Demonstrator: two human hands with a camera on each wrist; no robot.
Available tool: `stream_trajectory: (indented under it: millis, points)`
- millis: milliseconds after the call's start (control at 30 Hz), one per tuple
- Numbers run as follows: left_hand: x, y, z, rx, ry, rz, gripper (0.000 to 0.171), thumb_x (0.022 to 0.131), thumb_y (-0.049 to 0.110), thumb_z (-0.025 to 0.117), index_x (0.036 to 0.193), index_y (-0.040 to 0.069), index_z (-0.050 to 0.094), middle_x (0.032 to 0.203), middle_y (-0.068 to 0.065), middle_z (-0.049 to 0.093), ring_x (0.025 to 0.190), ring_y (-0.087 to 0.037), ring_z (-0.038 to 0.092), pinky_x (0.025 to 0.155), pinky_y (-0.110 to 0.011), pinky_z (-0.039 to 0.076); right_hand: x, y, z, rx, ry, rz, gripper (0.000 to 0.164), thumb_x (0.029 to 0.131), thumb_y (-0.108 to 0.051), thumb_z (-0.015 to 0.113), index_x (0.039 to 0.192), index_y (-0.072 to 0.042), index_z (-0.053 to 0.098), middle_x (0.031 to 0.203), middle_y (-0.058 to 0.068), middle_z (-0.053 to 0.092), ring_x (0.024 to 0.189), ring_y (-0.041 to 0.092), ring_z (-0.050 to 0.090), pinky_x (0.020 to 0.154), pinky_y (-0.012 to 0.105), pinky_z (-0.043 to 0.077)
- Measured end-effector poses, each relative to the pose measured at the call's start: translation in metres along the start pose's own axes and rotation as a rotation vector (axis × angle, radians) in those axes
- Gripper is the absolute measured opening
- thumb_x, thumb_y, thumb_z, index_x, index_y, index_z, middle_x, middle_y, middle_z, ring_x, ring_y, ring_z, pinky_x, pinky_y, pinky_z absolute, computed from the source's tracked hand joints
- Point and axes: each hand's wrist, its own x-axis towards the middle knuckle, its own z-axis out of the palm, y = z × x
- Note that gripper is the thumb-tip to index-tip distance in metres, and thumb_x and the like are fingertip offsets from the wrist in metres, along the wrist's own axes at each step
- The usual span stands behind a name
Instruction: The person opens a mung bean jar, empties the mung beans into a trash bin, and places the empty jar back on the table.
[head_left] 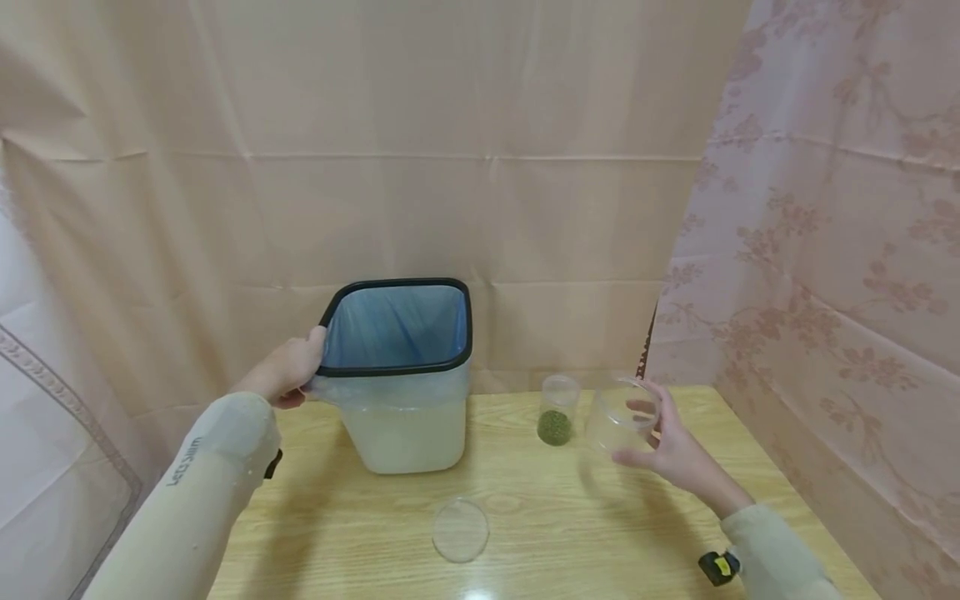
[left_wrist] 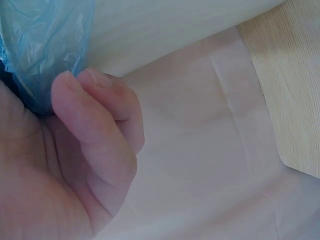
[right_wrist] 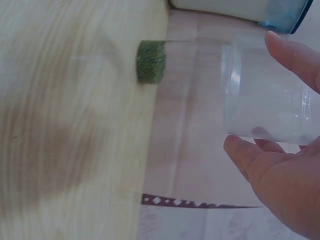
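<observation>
"Pale sleeves (head_left: 217,467) come first, at the bottom corners?"

"Yes, the left one printed with dark lettering. At the right wrist sits a black device (head_left: 717,568) with a yellow patch."

"And just past them?"

"A clear round disc (head_left: 461,530) lies flat on the wood-grained bench (head_left: 540,517), between the two arms and on the near side of the bin (head_left: 411,442)."

"What is the right hand (head_left: 672,450) doing?"

"It pinches a clear tub (head_left: 606,427) by the wall, thumb on one side and fingers on the other. The right wrist view shows the tub held up off the bench; from the head, its open mouth shows."

"Anything next to it?"

"A small clear jar (head_left: 555,427) stands upright just left of the tub, a narrow gap between them, green bits filling its lower part."

"And the left hand (head_left: 295,367)?"

"Gripping the bin at its left side, thumb against the black rim (head_left: 393,370). Its own wrist view shows the fingers curled in toward the palm, beside bunched blue film."

"That film belongs to the bin?"

"It is the blue liner (head_left: 397,321), spread inside and folded out over the rim. The bin rests on the bench, left of the jar."

"Farthest back?"

"Creased tan cloth (head_left: 390,200), with pinkish floral cloth (head_left: 847,250) on the right."
</observation>
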Motion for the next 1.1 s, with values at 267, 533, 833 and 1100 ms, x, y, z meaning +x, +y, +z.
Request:
stream_trajectory:
  millis: [267, 533, 833, 1100]
  points:
    - [0.000, -0.001, -0.002, 0.009, -0.005, 0.000, 0.072, 0.100, 0.052, 0.008, 0.127, -0.003, 0.045, 0.076, -0.009, 0.043, 0.061, -0.022, 0.048, 0.056, -0.031, 0.049, -0.007, 0.021, 0.002, -0.009, 0.004, 0.008, 0.115, 0.080, -0.014, 0.087, 0.158, -0.009, 0.002, 0.148, 0.034, 0.034, 0.132, 0.057, 0.038, 0.104, 0.072, 0.028]
    - [-0.001, -0.002, -0.001, 0.009, -0.005, 0.002, 0.071, 0.101, 0.052, 0.008, 0.120, -0.003, 0.047, 0.072, -0.007, 0.043, 0.058, -0.021, 0.046, 0.054, -0.030, 0.048, -0.013, 0.038, 0.004, -0.024, 0.009, 0.013, 0.115, 0.078, -0.010, 0.088, 0.157, -0.002, 0.003, 0.146, 0.040, 0.034, 0.128, 0.059, 0.043, 0.102, 0.072, 0.031]
    - [-0.002, 0.000, 0.000, -0.001, 0.001, 0.003, 0.072, 0.100, 0.053, 0.008, 0.125, -0.003, 0.047, 0.077, -0.009, 0.044, 0.061, -0.022, 0.048, 0.056, -0.031, 0.049, -0.016, 0.051, 0.005, -0.058, -0.006, 0.067, 0.116, 0.074, -0.005, 0.089, 0.154, 0.001, 0.006, 0.146, 0.043, 0.034, 0.127, 0.064, 0.039, 0.102, 0.071, 0.031]
    - [-0.003, 0.001, 0.001, -0.009, 0.004, 0.003, 0.073, 0.101, 0.053, 0.008, 0.128, -0.003, 0.045, 0.083, -0.011, 0.043, 0.064, -0.022, 0.048, 0.057, -0.031, 0.049, -0.017, 0.063, 0.005, -0.077, -0.029, 0.119, 0.117, 0.073, -0.008, 0.090, 0.154, -0.002, 0.006, 0.144, 0.043, 0.035, 0.126, 0.066, 0.040, 0.103, 0.069, 0.035]
